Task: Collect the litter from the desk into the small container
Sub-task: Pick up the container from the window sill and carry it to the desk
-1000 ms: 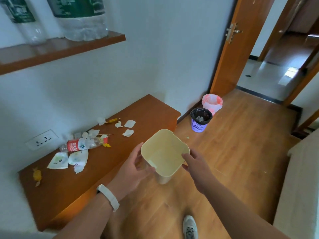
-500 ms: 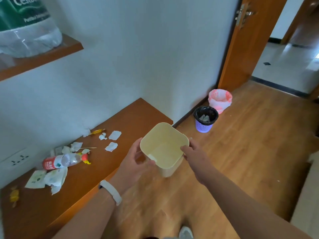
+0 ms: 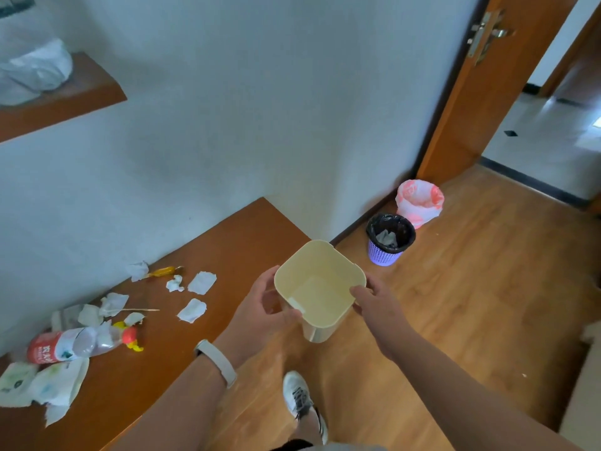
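Plainly, the small container (image 3: 320, 289) is a light, stiff plastic tub, cream-coloured and open at the top, held in the air just off the tabletop's (image 3: 227, 242) front edge near its right-hand corner. The left hand (image 3: 260, 307) wraps its near-left wall with thumb at the rim, and the right hand (image 3: 374, 299) presses fingertips against the right rim — both grips are closed on the tub, neither spread. Its inside looks bare, so nothing seems collected yet. It should handle easily: rigid walls, smooth and a little slippery, best taken by the rim or opposite walls. The litter lies towards the tabletop's left and back edge, along the wall: torn paper scraps (image 3: 201, 283), soft and nearly weightless, fit to pinch; a crushed plastic bottle (image 3: 76, 345) with a red label, light and springy, best taken round its middle; crumpled wrappers (image 3: 48, 387) at the left front edge; and a thin stick (image 3: 143, 310) — possibly a skewer, the view is too soft to say. The tabletop is polished brown wood, so paper will slide. On the wood floor beyond its right end stand a purple bin (image 3: 388, 240) and a pink-lined bin (image 3: 419, 201), beside an open door (image 3: 507, 83).
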Tool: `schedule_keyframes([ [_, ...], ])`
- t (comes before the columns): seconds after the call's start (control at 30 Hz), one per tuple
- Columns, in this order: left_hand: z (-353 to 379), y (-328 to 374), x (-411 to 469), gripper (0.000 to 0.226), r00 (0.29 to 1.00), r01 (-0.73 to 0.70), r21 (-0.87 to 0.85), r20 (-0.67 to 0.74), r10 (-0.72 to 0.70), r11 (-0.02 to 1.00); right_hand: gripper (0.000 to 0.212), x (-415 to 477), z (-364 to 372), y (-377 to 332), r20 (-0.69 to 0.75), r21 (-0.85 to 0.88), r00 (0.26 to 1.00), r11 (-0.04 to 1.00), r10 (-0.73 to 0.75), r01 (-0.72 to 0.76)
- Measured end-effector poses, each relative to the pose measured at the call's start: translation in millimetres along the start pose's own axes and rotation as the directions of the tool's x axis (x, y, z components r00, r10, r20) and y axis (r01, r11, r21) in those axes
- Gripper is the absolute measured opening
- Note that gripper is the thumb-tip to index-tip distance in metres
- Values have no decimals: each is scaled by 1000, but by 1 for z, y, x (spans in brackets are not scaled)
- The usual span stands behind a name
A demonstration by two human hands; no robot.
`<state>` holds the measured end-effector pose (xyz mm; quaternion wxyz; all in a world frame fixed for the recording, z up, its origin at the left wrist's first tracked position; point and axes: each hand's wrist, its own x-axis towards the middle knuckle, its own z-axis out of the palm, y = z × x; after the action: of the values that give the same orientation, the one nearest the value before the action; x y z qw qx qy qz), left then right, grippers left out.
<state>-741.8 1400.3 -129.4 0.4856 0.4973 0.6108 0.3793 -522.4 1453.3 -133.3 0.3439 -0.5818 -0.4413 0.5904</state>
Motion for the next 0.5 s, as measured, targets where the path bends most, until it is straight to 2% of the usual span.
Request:
schedule_keyframes([
  [0.2, -33, -2, 76, 76, 1000, -26, -11, -3, 26, 1000, 35, 75, 23, -41, 1, -126, 1000, 992, 29, -28],
  [0.27, -49, -6, 98, 74, 999, -26, -1, -40, 26, 1000, 30, 98, 39, -59, 4, -175, 1000, 984, -18, 18],
  [0.37, -73, -12, 123, 72, 995, -9, 4, -95, 10, 1000, 41, 127, 66, -82, 35, -249, 996, 964, -84, 90],
  [0.5, -106, -19, 139, 70, 985, -1, 13, -173, 3, 1000, 35, 160, 101, -90, 99, -250, 994, 966, -44, 68],
])
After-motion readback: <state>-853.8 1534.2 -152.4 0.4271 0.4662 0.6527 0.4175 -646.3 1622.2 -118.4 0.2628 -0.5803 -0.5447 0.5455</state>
